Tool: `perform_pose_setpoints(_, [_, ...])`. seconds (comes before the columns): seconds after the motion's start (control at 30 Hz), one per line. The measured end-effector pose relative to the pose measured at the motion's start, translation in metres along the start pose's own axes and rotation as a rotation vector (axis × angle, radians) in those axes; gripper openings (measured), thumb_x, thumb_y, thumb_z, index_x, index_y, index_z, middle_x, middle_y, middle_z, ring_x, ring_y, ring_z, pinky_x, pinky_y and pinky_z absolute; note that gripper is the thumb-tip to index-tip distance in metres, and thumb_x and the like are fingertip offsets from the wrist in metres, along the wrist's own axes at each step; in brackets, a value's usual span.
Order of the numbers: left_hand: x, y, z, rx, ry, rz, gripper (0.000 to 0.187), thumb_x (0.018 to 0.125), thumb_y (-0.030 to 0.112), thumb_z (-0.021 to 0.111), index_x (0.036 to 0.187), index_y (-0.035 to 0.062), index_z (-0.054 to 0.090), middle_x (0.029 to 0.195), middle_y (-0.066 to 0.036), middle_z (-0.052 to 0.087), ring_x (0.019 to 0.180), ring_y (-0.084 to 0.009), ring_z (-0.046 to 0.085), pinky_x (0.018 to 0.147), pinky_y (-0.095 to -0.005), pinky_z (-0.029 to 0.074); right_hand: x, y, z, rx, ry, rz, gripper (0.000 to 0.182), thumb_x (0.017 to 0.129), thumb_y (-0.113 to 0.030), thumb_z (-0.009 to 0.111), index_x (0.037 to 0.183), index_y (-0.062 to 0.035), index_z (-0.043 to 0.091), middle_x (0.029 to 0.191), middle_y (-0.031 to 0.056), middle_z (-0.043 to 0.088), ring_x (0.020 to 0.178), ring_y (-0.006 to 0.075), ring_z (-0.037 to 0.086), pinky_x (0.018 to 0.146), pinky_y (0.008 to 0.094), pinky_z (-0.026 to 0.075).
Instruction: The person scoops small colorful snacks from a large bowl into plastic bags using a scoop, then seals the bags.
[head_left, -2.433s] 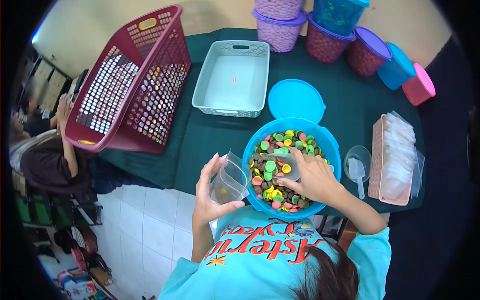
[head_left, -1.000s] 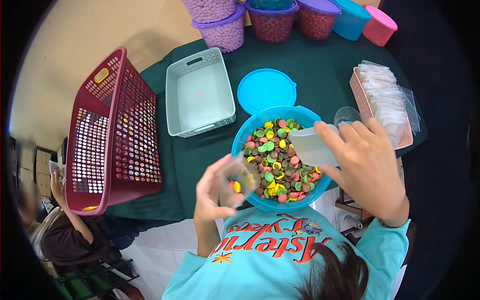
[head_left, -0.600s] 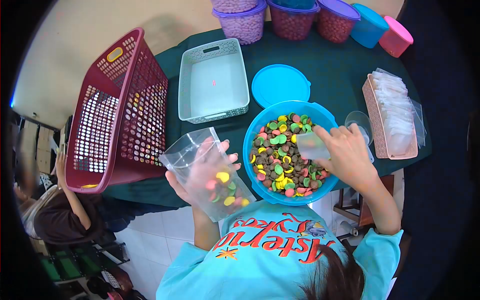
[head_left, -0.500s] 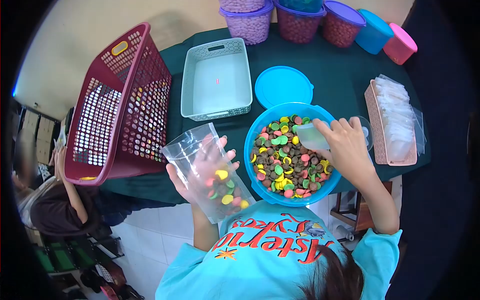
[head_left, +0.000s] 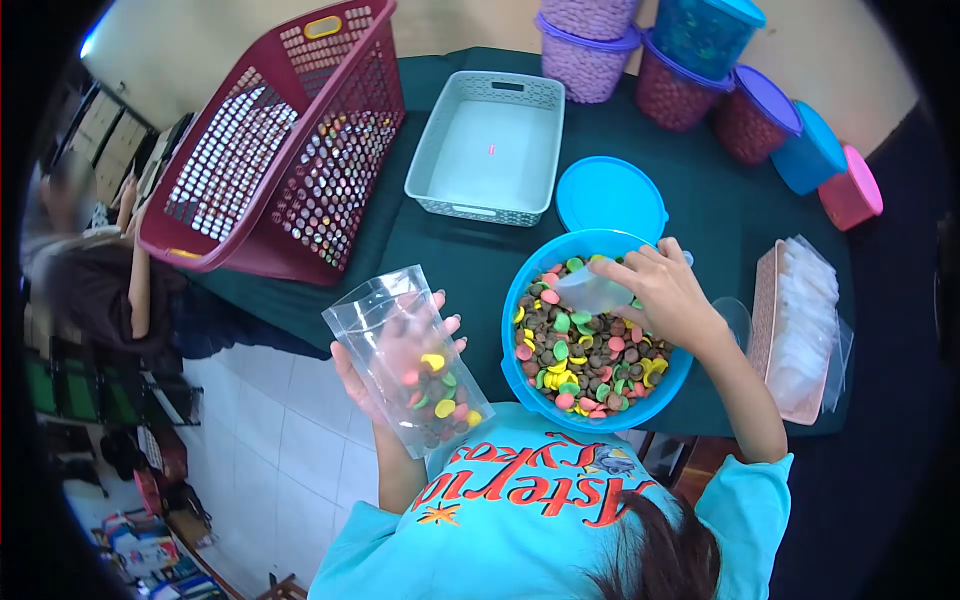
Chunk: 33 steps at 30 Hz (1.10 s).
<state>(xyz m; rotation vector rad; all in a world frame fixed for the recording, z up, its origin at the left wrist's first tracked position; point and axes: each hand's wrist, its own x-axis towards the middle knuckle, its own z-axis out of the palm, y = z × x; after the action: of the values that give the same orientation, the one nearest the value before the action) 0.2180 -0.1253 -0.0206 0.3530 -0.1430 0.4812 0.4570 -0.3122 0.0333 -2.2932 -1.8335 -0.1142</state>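
Observation:
My left hand [head_left: 358, 385] is closed around a clear plastic pouch [head_left: 400, 345] from behind, its fingers curling round the side. Brown, yellow, green and pink round candies [head_left: 447, 405] lie in the pouch's lower part. My right hand [head_left: 672, 290] grips a translucent scoop [head_left: 590, 292], tilted into the far side of a blue round tub [head_left: 545, 408]. The tub holds a deep layer of the same mixed candies [head_left: 600, 365]. Fingers partly cover the scoop, and its contents cannot be made out.
Behind the tub lies a blue lid [head_left: 612, 197], beside a pale green basket [head_left: 485, 150]. A maroon laundry basket [head_left: 330, 190] stands left. At right, a pink basket [head_left: 765, 330] holds plastic bags [head_left: 805, 310]. Lidded tubs [head_left: 760, 110] line the back. Another person [head_left: 95, 290] is at far left.
The scoop has moved leftward across the tub and now dips among the candies. My left hand still holds the pouch in much the same pose. The whole view has shifted and turned.

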Motion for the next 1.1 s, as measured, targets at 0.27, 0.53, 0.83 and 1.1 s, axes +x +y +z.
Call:
perform_pose_setpoints(0.27, [-0.027, -0.009, 0.006, 0.264, 0.183, 0.201, 0.088, 0.075, 0.067, 0.036, 0.133, 0.0026, 0.022, 0.135, -0.024, 0.022, 0.112, -0.0377, 0.039, 0.093, -0.0509, 0.035, 0.002, 0.015, -0.002, 0.205, -0.304, -0.212, 0.056, 0.060, -0.022, 0.074, 0.112, -0.0182, 0.051, 0.086, 0.0041, 0.061, 0.081, 0.0200, 0.054, 0.075, 0.0343, 0.032])
perform_pose_setpoints(0.53, [-0.028, -0.017, 0.019, 0.430, 0.262, 0.203, 0.093, 0.073, 0.069, 0.037, 0.132, -0.0019, 0.021, 0.129, -0.025, 0.033, 0.109, -0.0337, 0.045, 0.091, -0.0433, 0.038, 0.010, 0.024, -0.008, 0.455, -0.480, -0.174, 0.062, 0.056, -0.033, 0.072, 0.111, -0.0144, 0.051, 0.083, 0.0068, 0.062, 0.080, 0.0215, 0.054, 0.074, 0.0317, 0.030])
perform_pose_setpoints(0.83, [0.010, -0.042, 0.024, 1.299, 0.043, 0.179, 0.102, 0.054, 0.021, 0.082, 0.131, -0.0032, 0.021, 0.118, -0.019, 0.049, 0.109, -0.0260, 0.049, 0.093, -0.0355, 0.037, 0.004, 0.033, -0.046, 0.697, -0.329, -0.049, 0.060, 0.051, -0.029, 0.074, 0.103, -0.0075, 0.055, 0.082, 0.0082, 0.063, 0.072, 0.0195, 0.062, 0.069, 0.0290, 0.045])
perform_pose_setpoints(1.1, [0.043, -0.049, 0.036, 1.517, -0.244, 0.075, 0.104, 0.052, 0.023, 0.082, 0.131, -0.0032, 0.020, 0.119, -0.021, 0.048, 0.109, -0.0279, 0.050, 0.090, -0.0358, 0.041, 0.005, -0.011, -0.114, 0.215, -0.191, 0.090, 0.050, 0.048, -0.029, 0.071, 0.091, -0.0078, 0.058, 0.068, 0.0069, 0.062, 0.060, 0.0214, 0.060, 0.065, 0.0286, 0.040])
